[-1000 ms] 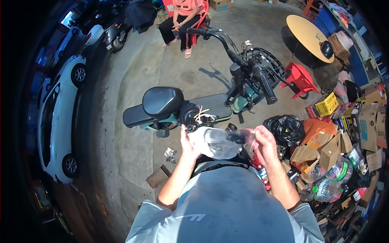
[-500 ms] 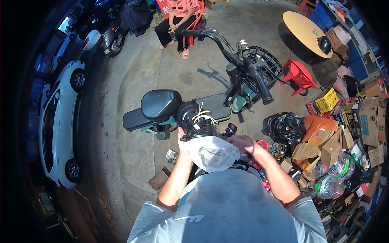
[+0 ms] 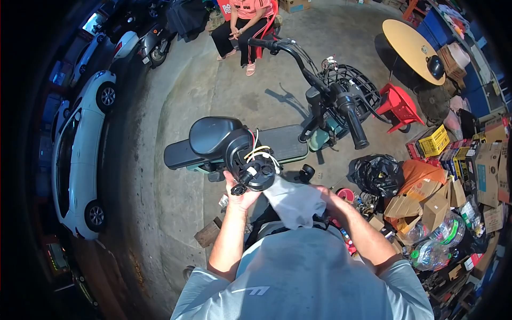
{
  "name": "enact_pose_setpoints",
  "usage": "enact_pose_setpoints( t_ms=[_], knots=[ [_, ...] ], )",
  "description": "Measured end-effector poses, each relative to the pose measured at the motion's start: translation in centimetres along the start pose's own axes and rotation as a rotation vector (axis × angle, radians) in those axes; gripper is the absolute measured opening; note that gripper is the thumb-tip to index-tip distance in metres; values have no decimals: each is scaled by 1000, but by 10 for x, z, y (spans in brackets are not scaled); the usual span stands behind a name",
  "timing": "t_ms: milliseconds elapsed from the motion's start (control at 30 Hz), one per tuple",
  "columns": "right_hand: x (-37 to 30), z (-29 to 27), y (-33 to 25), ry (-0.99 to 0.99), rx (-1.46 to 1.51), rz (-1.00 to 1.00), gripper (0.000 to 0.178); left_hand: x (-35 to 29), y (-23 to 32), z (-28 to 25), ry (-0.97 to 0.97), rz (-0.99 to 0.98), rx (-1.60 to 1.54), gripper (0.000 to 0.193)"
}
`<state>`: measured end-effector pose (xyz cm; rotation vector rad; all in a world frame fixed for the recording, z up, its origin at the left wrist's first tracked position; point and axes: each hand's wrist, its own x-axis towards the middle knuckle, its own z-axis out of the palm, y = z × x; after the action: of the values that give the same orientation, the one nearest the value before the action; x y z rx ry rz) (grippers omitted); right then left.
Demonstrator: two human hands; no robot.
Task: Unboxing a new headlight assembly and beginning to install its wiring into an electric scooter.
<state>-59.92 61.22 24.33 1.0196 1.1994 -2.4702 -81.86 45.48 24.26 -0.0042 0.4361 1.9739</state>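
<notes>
From my remote seat, I see my hands apart. The left hand [image 3: 242,198] is closed around the lower edge of a black round part [image 3: 262,180], white and yellow wires [image 3: 260,155] curling from its top. The right hand [image 3: 327,197] is at the side of a translucent white bag [image 3: 295,202]; its fingers are hidden, so I can't tell its grip. The part is above the wearer's lap, beside the bag and in front of a scooter seat [image 3: 216,136].

I make out a pale mark on the grey shirt [image 3: 314,266], dark lettering on a seated person's coral top [image 3: 253,8], and printing on the yellow box [image 3: 433,140] and the cartons [image 3: 486,170]. A large bottle [image 3: 447,230] has a green label.

The floor [image 3: 186,96] is sunlit, stained grey concrete; a white car [image 3: 80,154] stands at left.
</notes>
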Motion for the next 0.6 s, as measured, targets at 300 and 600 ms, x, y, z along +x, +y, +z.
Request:
enact_pose_setpoints(
  t_ms=[300, 600],
  knots=[
    [22, -90, 50, 390, 115, -200, 16, 2, 14, -10, 17, -74, 9, 83],
    [8, -87, 68, 483, 169, -165, 16, -5, 3, -52, 61, -135, -65, 63]
  ],
)
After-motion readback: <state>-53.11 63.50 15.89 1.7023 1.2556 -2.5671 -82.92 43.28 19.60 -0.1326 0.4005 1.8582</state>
